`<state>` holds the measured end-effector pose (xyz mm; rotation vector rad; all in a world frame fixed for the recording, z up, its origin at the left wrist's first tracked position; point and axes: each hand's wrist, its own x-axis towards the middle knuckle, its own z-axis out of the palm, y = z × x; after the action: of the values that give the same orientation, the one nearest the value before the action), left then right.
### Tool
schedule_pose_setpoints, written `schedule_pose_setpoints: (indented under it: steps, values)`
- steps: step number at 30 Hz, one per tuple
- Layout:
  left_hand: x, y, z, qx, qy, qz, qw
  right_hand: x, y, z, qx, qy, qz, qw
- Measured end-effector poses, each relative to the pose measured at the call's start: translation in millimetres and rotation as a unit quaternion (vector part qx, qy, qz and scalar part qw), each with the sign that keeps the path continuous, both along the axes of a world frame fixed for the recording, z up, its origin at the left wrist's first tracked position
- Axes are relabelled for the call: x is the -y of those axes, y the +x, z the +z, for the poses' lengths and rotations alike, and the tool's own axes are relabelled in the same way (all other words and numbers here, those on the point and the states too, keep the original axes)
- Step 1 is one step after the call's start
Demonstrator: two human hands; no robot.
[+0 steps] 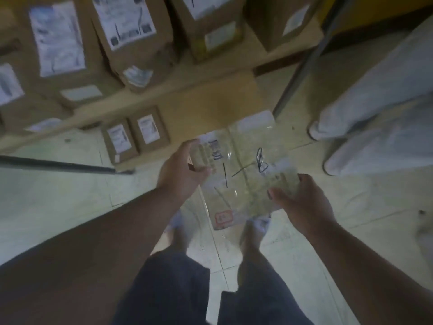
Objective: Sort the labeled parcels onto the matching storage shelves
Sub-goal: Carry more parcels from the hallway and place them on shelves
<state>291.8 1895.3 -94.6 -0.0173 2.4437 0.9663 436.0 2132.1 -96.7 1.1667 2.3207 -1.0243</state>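
Note:
I hold a flat clear plastic parcel (241, 174) in front of me over the tiled floor. It carries a white printed label, black pen marks and a red stamp near its lower edge. My left hand (180, 170) grips its upper left edge. My right hand (302, 198) grips its lower right edge. Ahead and to the upper left, a low wooden shelf (187, 73) carries several brown cardboard boxes (131, 36) with white labels.
Two small labelled brown boxes (136, 137) stand on the floor under the shelf, beside a flat cardboard sheet (210, 109). Grey metal rack posts (302, 64) rise at right, a dark bar (58, 164) lies at left. White sacks (379, 109) fill the right side. My legs and feet show below.

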Motion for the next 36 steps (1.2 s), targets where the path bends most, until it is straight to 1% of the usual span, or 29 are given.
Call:
schedule_pose_setpoints:
  steps: [5,7,10,12,16,19,21,26,28,31,34,36]
  values:
    - [-5,-28,-104,-0.013,-0.017,-0.018,1.0,3,-39,-101,0.025,-0.002,0.008,1.0]
    - [0,-43,-149,-0.022,-0.021,-0.031,0.999,12,-54,-145,0.02,-0.006,0.002,1.0]
    - [17,-78,-207,-0.043,-0.025,-0.035,0.998,29,-79,-204,-0.031,-0.02,-0.001,0.999]
    - [29,-107,-234,-0.064,-0.028,-0.014,0.997,40,-103,-227,-0.084,-0.034,0.006,0.996]
    - [43,-168,-252,-0.124,-0.052,0.033,0.99,57,-161,-245,-0.17,-0.046,0.034,0.984]
    - [52,-206,-262,-0.113,-0.022,0.035,0.993,64,-205,-256,-0.204,-0.035,0.054,0.977]
    - [55,-227,-269,-0.097,-0.001,0.032,0.995,67,-231,-268,-0.204,-0.022,0.059,0.977]
    - [66,-262,-288,-0.096,0.0,0.021,0.995,74,-276,-295,-0.22,-0.002,0.081,0.972]
    - [73,-269,-298,-0.095,-0.004,0.018,0.995,79,-285,-304,-0.213,-0.005,0.087,0.973]
    - [81,-277,-310,-0.098,-0.021,-0.012,0.995,82,-292,-316,-0.191,-0.01,0.1,0.976]
    - [81,-282,-313,-0.083,0.004,-0.022,0.996,81,-295,-320,-0.174,-0.02,0.107,0.979]
    - [79,-283,-311,-0.08,-0.006,-0.035,0.996,80,-294,-318,-0.175,-0.011,0.114,0.978]
